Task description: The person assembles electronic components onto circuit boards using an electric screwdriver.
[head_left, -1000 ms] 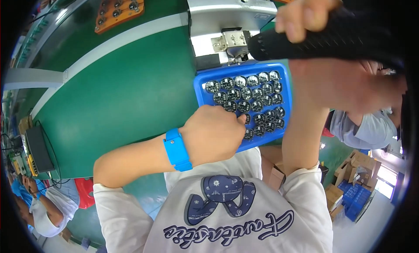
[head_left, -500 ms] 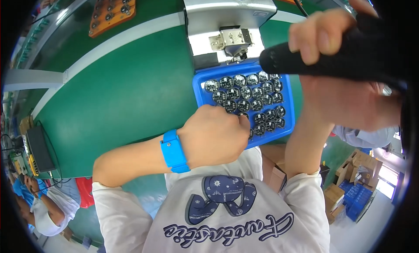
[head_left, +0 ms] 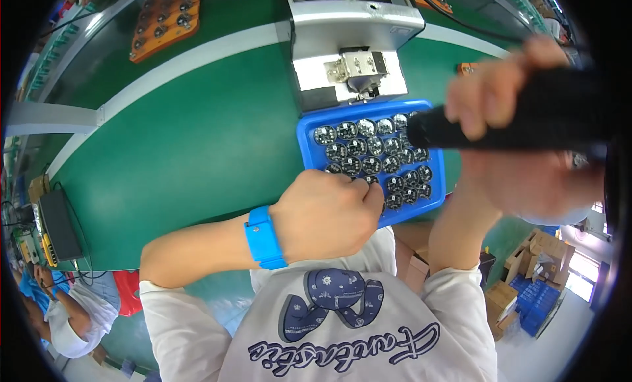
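Note:
Rows of round parts with dark circuit boards (head_left: pixel 356 147) lie in a blue plastic tray (head_left: pixel 429 214) on the green bench. My left hand (head_left: pixel 327 211), with a blue wrist strap (head_left: pixel 264 238), rests over the tray's near left corner. Its fingers are curled down among the round parts; what they pinch, if anything, is hidden. Close to the camera and blurred, my right hand (head_left: pixel 526 178) is wrapped round a thick black bar-shaped object (head_left: pixel 526 112). The rounded end of that object covers the tray's far right corner from view.
Directly behind the tray stands a grey metal machine (head_left: pixel 355 26) with a small clamp-like fixture (head_left: pixel 362 69). Orange boards (head_left: pixel 164 26) carrying round parts sit beyond a pale rail. A black box (head_left: pixel 59 224) with cables is at far left, near another person (head_left: pixel 76 316). Cardboard boxes (head_left: pixel 540 253) stand at right.
My right hand and the black object have come down in view, over the tray's far right corner. The tray and machine appear slightly lower and further right. My left hand stays among the round parts.

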A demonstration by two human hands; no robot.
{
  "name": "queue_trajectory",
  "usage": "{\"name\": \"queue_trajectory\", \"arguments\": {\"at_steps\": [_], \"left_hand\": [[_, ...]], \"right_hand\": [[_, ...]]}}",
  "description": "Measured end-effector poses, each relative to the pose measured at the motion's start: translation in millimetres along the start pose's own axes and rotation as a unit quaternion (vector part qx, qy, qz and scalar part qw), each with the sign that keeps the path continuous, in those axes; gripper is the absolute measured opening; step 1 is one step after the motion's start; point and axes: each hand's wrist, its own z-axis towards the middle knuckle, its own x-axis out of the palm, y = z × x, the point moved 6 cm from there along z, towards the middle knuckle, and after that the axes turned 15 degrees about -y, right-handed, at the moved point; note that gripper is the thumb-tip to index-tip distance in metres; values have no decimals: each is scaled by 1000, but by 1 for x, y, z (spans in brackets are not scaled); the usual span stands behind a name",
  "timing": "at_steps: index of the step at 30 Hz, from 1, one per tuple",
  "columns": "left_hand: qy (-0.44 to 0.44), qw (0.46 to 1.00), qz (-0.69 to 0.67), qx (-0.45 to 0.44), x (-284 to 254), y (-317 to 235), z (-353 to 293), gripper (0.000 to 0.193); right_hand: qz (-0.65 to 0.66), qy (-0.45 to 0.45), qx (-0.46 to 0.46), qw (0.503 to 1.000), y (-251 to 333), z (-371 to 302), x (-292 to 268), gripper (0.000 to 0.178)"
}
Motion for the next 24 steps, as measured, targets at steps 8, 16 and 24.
{"name": "queue_trajectory", "arguments": {"at_steps": [8,16,24], "left_hand": [[-23,996,-26,81,8,-17,-2,26],[-21,997,9,77,26,-17,-3,28],[-35,997,11,61,26,-13,-2,25]], "right_hand": [[-135,-97,-22,986,11,-82,-45,105],[-108,-132,-60,984,3,-102,-54,104],[-103,-120,-27,987,-11,-103,-58,104]]}}
